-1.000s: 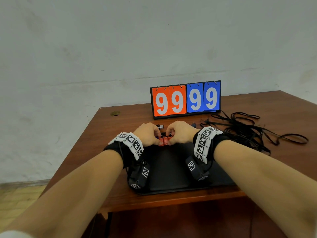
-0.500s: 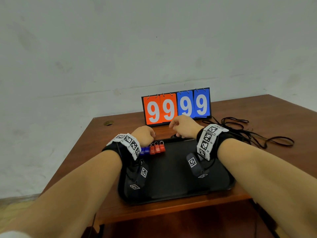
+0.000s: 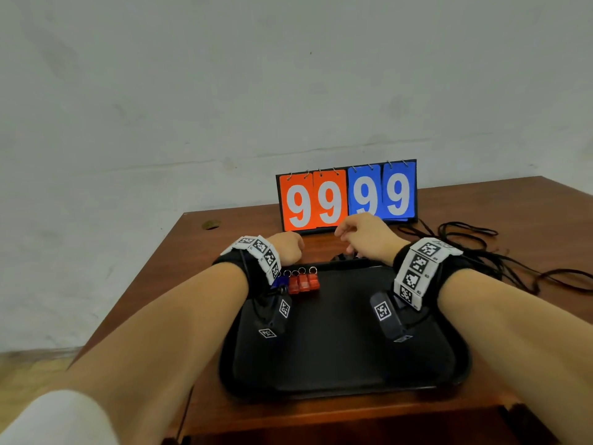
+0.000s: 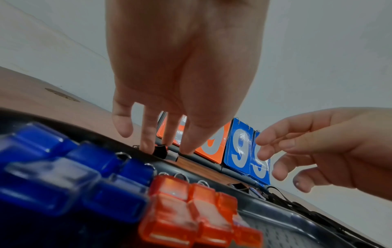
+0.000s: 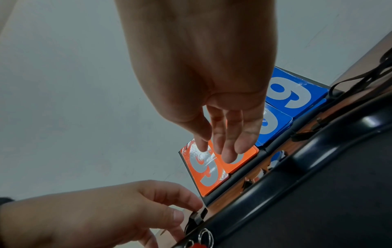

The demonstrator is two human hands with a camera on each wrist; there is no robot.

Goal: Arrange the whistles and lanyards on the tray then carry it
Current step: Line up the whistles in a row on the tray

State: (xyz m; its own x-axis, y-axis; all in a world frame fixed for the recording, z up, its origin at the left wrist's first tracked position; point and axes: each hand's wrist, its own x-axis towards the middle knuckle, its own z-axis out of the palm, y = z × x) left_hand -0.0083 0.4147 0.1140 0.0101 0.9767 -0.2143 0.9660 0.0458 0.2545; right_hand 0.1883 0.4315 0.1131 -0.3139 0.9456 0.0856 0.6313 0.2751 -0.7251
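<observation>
A: Why are the red whistles [image 3: 303,282] and blue whistles [image 4: 70,177] lined up at the tray's [image 3: 337,374] far-left edge?

B: Probably leaving lanyard room. Left hand [image 3: 287,248] touches a black whistle [image 4: 160,151] on the desk [image 3: 529,220]; its grip there is unclear. Right hand [image 3: 365,237] hangs relaxed, empty.

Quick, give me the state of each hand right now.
Left hand: open, fingers reaching down to a small black item behind the black plastic tray; no grip visible.
Right hand: open, fingers relaxed, holding nothing.
</observation>
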